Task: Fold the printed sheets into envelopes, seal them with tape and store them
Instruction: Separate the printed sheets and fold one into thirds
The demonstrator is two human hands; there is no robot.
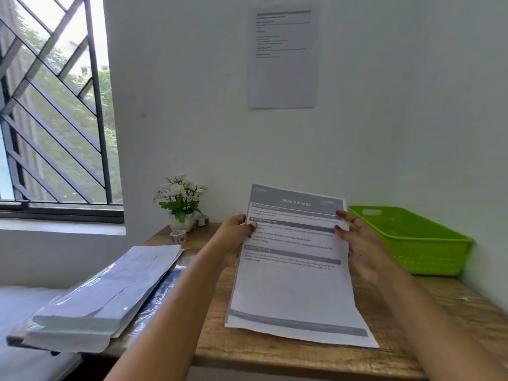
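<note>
A printed sheet [294, 281] headed "Wipe Railings" is held up over the wooden table [247, 350], tilted toward me, its lower edge near the tabletop. My left hand [233, 237] pinches its upper left edge, thumb on the front. My right hand [360, 243] grips the upper right edge the same way. A patterned tape roll [178, 236] lies near the flower pot, and a second roll [202, 220] sits just behind it. At the table's left, a stack of white sheets and envelopes [110, 292] rests on a dark folder.
A green plastic basket [417, 243] stands at the back right against the wall. A small white pot of flowers [180, 204] stands at the back left corner. A paper notice [283, 56] hangs on the wall. A barred window [55, 105] is on the left.
</note>
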